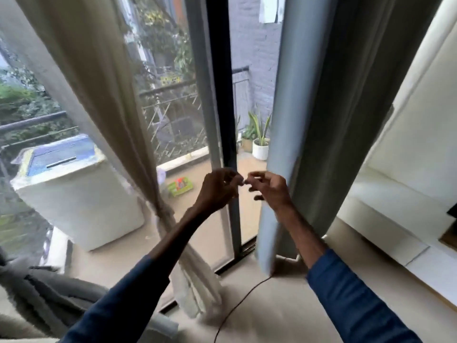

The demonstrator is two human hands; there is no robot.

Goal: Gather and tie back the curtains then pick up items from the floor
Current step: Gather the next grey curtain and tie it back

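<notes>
Both hands meet in front of the dark door frame (223,95). The left hand (218,188) and right hand (268,188) have fingers narrowed, pinching 1 tiny blurred item between them. The beige curtain (103,107) hangs tied at left; the grey curtain (311,107) hangs loose just beside the right hand.

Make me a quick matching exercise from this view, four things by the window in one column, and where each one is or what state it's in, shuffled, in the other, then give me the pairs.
Things:
1. beige curtain
2. grey curtain
3. black cable
4. potted plants

Place or state:
A. outside on the balcony, near the grey brick wall
B. lying on the indoor floor
C. hanging loose, right of the window frame
D. knotted part-way down, left of the window frame

Pairs: 1-D, 2-C, 3-B, 4-A
</notes>
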